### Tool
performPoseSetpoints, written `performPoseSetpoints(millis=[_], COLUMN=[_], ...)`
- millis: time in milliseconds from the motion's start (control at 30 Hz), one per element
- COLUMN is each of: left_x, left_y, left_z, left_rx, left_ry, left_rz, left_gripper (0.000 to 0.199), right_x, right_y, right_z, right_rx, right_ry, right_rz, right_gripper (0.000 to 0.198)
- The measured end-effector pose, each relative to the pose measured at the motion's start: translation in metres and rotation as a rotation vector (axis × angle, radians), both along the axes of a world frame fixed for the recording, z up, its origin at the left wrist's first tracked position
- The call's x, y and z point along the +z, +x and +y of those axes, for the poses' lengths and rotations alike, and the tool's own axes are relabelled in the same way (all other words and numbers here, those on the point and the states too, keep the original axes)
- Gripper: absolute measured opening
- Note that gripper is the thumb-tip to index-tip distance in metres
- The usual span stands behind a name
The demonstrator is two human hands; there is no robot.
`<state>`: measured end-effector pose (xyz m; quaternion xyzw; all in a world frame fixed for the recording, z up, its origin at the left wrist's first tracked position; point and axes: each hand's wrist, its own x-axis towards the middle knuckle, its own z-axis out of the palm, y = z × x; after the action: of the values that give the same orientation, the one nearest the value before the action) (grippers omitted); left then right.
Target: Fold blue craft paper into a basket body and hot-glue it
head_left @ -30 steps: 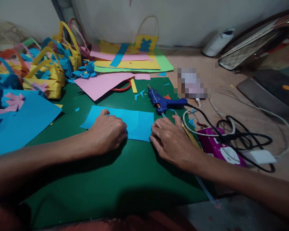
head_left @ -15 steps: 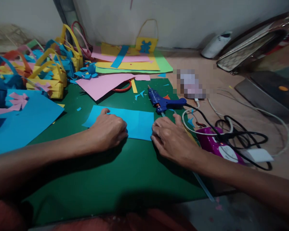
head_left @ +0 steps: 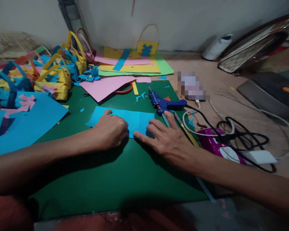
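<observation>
A creased blue sheet of paper (head_left: 139,120) lies across the green board in front of me. My left hand (head_left: 112,131) is closed over its middle, with curled fingers at the near edge and fingertips partly hidden. On the paper's right end rests my right hand (head_left: 165,138), open, its fingers spread and the thumb side reaching left along the near edge. Just beyond the right hand lies a blue glue gun (head_left: 161,101), a clear glue stick jutting from its back.
Paper baskets (head_left: 54,89) crowd the left behind a large blue sheet (head_left: 38,120). Red-handled scissors (head_left: 127,89) lie partly under pink paper (head_left: 103,88). Stacked coloured sheets (head_left: 139,67) sit at the back. Right are cables (head_left: 245,138), a purple device (head_left: 212,144) and a dark pouch (head_left: 267,96).
My right hand has slid left along the paper, from its right edge onto it, and its fingers have spread. The left hand keeps its place on the paper. The view has shifted slightly.
</observation>
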<state>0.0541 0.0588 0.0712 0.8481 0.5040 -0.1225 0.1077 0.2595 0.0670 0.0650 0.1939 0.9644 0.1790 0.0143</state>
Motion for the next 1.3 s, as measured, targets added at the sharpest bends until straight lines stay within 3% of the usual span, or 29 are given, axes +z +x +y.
performPoseSetpoints(millis=[333, 633, 1300], left_x=[0.001, 0.001, -0.004], left_y=[0.0, -0.001, -0.007], left_z=[0.002, 0.001, -0.001], left_rx=[0.033, 0.03, 0.004], left_ry=[-0.007, -0.002, 0.029], left_rz=[-0.052, -0.057, -0.115], left_gripper=[0.026, 0.026, 0.025], right_x=[-0.001, -0.004, -0.001], right_y=[-0.005, 0.007, 0.052], right_z=[0.002, 0.007, -0.011], right_rx=[0.102, 0.154, 0.065], right_ry=[-0.083, -0.054, 0.06], right_rz=[-0.055, -0.046, -0.045], right_gripper=[0.043, 0.041, 0.038])
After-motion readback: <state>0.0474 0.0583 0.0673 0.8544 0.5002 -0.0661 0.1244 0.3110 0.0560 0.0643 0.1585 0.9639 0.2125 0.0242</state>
